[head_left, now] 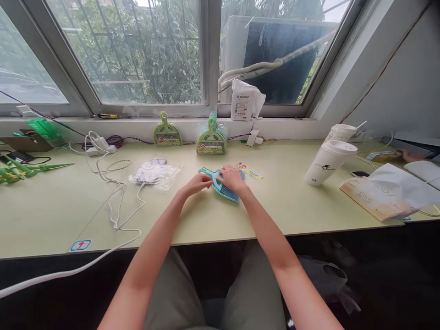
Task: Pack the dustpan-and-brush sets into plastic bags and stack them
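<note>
A teal mini dustpan [217, 184] lies tilted on the table, its handle toward the far left. A small brush with blue bristles [229, 193] lies in the pan. My left hand [199, 183] is closed at the handle side, thumb and fingers against the dustpan's near-left edge. From above, my right hand [232, 178] grips the brush in the pan with bent fingers, covering part of both. Just past my right hand lies a yellow printed label card [252, 174], partly hidden behind it.
Green dustpan sets stand at the back, one alone [167, 133] and several stacked [211, 137]. A crumpled clear plastic bag [156, 174] and white cables [118, 197] lie left. Paper cups [326, 165] and a tissue pack [385, 192] stand right. The table's front edge [223, 241] is near.
</note>
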A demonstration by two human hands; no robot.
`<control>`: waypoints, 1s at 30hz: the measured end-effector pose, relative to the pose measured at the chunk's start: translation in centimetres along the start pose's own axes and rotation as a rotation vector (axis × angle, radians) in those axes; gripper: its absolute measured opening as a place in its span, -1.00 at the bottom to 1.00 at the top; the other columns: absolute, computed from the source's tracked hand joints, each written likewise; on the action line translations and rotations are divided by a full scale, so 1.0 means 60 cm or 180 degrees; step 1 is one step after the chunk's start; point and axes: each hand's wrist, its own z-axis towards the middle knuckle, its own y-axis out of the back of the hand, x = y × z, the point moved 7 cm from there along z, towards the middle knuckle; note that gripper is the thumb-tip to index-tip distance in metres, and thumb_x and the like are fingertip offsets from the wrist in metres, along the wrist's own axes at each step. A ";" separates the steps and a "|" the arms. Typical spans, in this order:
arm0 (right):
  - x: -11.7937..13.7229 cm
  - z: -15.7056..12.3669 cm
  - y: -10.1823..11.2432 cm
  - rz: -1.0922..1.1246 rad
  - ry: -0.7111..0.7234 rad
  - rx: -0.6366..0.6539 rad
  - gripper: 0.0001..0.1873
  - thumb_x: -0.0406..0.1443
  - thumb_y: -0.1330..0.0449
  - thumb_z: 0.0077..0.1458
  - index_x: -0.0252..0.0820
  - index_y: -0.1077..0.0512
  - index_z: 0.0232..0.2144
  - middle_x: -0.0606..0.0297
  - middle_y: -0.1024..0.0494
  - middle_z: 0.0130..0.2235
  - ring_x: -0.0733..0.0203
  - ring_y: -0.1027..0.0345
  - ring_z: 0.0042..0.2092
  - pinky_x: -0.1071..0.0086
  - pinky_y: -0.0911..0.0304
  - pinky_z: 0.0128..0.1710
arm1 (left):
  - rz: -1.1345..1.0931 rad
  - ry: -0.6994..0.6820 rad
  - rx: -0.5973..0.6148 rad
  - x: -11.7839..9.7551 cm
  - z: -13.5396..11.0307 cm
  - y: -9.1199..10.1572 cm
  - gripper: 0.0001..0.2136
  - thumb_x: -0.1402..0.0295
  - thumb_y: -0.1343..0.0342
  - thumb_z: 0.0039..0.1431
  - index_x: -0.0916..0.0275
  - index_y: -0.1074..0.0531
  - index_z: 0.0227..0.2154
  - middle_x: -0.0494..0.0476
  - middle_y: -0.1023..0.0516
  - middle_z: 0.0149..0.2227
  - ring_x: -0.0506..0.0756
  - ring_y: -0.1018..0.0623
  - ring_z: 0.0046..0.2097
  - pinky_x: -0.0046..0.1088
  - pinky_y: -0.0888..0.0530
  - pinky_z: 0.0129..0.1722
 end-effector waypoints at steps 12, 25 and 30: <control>0.002 0.001 -0.002 0.0889 0.0076 -0.0061 -0.85 -0.19 -0.20 0.13 -0.06 -0.54 -0.28 0.31 -0.55 -0.10 0.16 -0.33 -0.02 0.36 -0.15 -0.09 | 0.1830 -0.0537 -0.0465 -0.015 -0.010 0.003 -0.72 0.51 -0.04 0.14 0.14 -0.47 -0.11 0.22 -0.48 -0.01 0.20 -0.36 0.12 -0.18 -0.23 0.14; 0.021 0.011 -0.028 0.0766 -0.0021 -0.0003 -0.76 -0.28 -0.07 0.23 -0.19 -0.36 -0.07 0.14 -0.50 -0.05 0.13 -0.34 -0.01 0.36 -0.18 -0.10 | 0.2495 -0.0331 -0.0229 0.004 0.007 -0.018 -0.72 0.55 0.14 0.20 0.21 -0.47 -0.24 0.27 -0.49 -0.22 0.20 -0.44 -0.07 -0.28 -0.39 -0.11; -0.001 0.004 -0.006 0.0955 -0.0040 0.0043 -0.39 -0.25 -0.21 0.07 -0.05 -0.18 0.16 0.29 -0.59 -0.16 0.11 -0.42 -0.07 0.35 -0.13 -0.07 | 0.1635 -0.0072 -0.1377 -0.008 -0.007 0.024 -0.72 0.41 -0.11 0.13 0.17 -0.41 -0.07 0.28 -0.23 0.19 0.29 -0.18 0.25 -0.15 -0.27 0.15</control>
